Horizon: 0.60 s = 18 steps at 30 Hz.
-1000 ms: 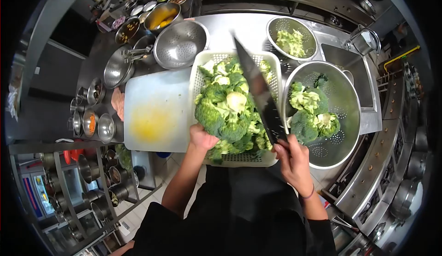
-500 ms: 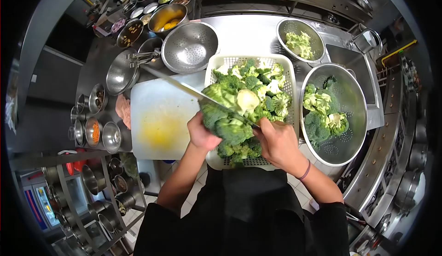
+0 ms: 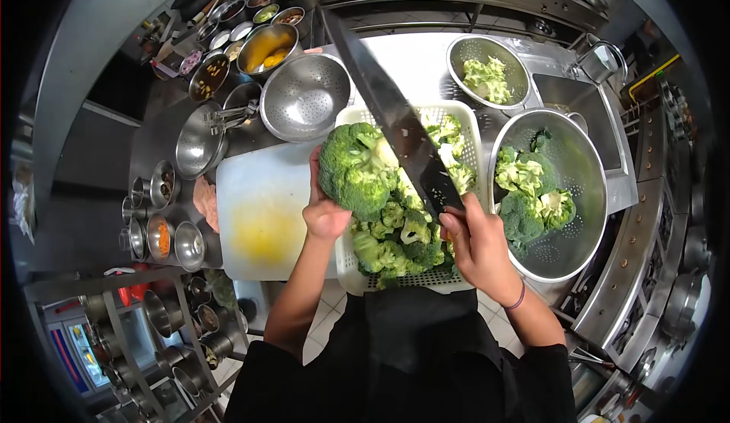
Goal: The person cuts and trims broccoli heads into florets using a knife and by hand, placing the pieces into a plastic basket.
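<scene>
Broccoli head [image 3: 357, 168] rests in your left hand [image 3: 327, 214], its fingers partly curled round the side and underside, above the left part of the single white basket [image 3: 472, 153]. Your right hand [image 3: 477, 250] has its fingers closed round the handle of one broad knife [image 3: 391, 123]. The blade slants away to the upper left, hiding some of the florets [image 3: 391, 256] and part of the basket's far rim; the florets overlap too much for you to count. Around you on the worktop [image 3: 411, 54] are three colanders: a large colander [image 3: 579, 210] right of the basket, with at least two broccoli pieces [image 3: 525, 214]; a small colander [image 3: 517, 66] beyond it, holding pale green pieces [image 3: 487, 79]; and a left colander [image 3: 304, 96] behind one cutting board [image 3: 266, 195]. That board, stained yellow, lies left of the basket. One sink [image 3: 574, 104] sits behind the large colander.
</scene>
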Each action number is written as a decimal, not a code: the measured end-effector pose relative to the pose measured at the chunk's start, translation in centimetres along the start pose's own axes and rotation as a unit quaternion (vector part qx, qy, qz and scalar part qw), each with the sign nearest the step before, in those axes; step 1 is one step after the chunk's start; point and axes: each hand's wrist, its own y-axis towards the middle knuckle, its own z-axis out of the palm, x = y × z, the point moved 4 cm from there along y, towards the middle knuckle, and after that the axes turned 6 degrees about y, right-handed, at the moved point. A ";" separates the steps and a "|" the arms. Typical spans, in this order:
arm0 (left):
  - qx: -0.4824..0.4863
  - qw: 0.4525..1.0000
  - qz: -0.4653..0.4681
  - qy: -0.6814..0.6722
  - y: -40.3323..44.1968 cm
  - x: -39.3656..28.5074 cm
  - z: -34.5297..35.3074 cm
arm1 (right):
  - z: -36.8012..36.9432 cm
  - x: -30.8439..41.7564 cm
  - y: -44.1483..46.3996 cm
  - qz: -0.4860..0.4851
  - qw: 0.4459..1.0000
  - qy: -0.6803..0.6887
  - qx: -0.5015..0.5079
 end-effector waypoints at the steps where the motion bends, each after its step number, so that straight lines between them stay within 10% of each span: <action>1: 0.016 1.000 0.004 -0.009 0.0 0.0 0.5 | 0.2 0.5 -0.1 -0.058 0.997 -0.003 -0.041; 6: 0.019 0.995 0.052 0.083 0.2 0.6 1.9 | 4.7 -3.2 0.2 -0.038 0.991 -0.112 0.055; 11: 0.025 0.874 0.252 0.415 0.9 -2.4 1.6 | 1.8 -5.3 -0.6 0.183 0.956 0.226 0.045; 18: 0.011 0.993 -0.022 -0.118 0.5 -1.3 -4.0 | 0.0 -3.1 -2.9 0.103 0.989 0.104 -0.036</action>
